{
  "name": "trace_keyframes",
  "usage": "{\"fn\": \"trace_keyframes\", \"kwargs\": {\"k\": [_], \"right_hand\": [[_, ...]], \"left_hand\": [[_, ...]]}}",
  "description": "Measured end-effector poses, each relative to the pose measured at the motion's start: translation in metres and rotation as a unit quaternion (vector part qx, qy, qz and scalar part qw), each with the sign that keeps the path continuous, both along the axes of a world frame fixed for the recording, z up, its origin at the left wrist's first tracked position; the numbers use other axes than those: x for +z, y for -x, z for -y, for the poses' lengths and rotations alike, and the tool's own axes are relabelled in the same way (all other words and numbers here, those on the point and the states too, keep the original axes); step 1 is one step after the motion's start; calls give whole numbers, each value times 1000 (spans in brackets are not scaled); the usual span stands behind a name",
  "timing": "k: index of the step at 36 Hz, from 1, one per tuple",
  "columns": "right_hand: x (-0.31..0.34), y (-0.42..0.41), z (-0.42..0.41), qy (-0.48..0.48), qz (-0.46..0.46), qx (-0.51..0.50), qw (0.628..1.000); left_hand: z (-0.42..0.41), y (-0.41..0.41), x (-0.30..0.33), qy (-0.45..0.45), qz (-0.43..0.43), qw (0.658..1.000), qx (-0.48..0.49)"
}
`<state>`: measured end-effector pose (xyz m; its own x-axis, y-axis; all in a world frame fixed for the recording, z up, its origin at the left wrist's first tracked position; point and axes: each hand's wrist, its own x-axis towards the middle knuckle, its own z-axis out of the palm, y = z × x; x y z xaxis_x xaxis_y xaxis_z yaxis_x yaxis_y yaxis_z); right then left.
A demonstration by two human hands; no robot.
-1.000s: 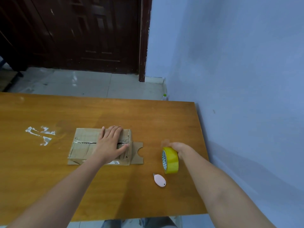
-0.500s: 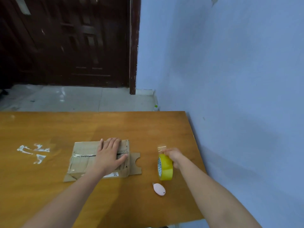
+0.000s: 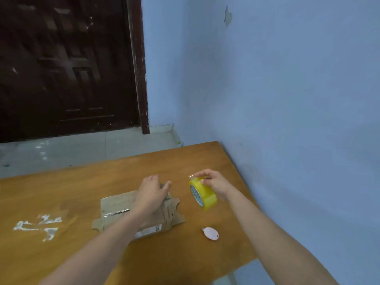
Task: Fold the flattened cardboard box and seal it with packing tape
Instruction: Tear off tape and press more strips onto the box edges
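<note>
Meanwhile, left hand (image 3: 151, 191) rests flat on cardboard box (image 3: 117, 205) (seemingly pressing); right hand (image 3: 213, 181) grips lifted tape roll (image 3: 202, 193).

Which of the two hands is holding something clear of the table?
The right hand: it grips the yellow tape roll, lifted off the table. The left hand only rests on the cardboard box.

Dim, soft, slightly blurred, wide-angle edge distortion.
</note>
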<state>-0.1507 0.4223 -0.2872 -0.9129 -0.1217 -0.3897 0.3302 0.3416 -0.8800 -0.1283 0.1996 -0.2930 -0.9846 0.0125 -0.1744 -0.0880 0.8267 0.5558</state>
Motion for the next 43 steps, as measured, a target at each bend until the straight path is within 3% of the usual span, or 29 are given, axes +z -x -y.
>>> {"fn": "trace_keyframes", "kwargs": {"k": [4,8,14,18,21,25,29,33,40,43], "right_hand": [[30,-14,19,11,-80,37,996],[56,-26,35,25,-133,76,988],[76,-37,51,27,-159,92,983],[86,-43,57,50,-160,87,982],[89,-44,60,118,-148,63,980],[94,-44,61,182,-133,35,974],[102,-44,63,192,-138,24,971],[111,-45,66,184,-148,25,971],[115,-47,69,151,-171,12,974],[114,-50,69,137,-184,4,973]], "left_hand": [[-10,9,28,-144,62,988,8],[-11,15,46,-336,136,931,42],[1,10,59,-453,173,873,53],[12,10,61,-496,147,854,62],[20,5,65,-532,79,840,70],[29,-5,73,-537,-18,843,42],[29,-13,81,-524,-41,851,-24],[26,-16,85,-523,-65,849,-22],[26,-19,90,-538,-30,842,-5],[26,-18,95,-553,67,830,21]]}}
